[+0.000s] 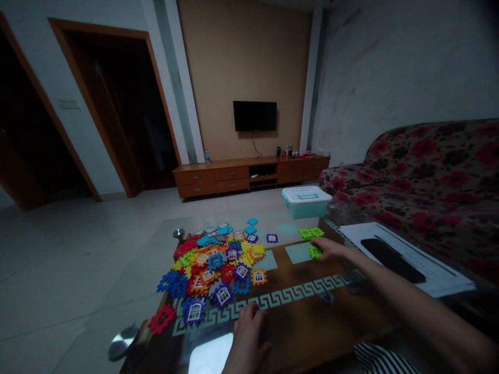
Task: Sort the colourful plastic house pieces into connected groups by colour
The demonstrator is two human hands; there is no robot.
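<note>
My right hand (329, 249) reaches to the right part of the glass table and has its fingers closed on a lime-green toothed building tile (315, 252). Just beyond it lie more lime-green tiles (311, 233), side by side. My left hand (249, 327) rests low over the near part of the table, fingers loosely bent and apart, with nothing visible in it. Past its fingertips spreads a heap of coloured toothed tiles (214, 262), several with white window inserts. A purple window tile (223, 295) and an orange one (259, 277) lie at the near side of the heap.
A teal storage box with a white lid (307, 201) stands at the table's far end. Papers (436, 275) with a black phone-like object (392, 259) and a pen lie at right. A floral sofa (421, 176) borders the right side. Round metal table fittings (123, 343) sit at left.
</note>
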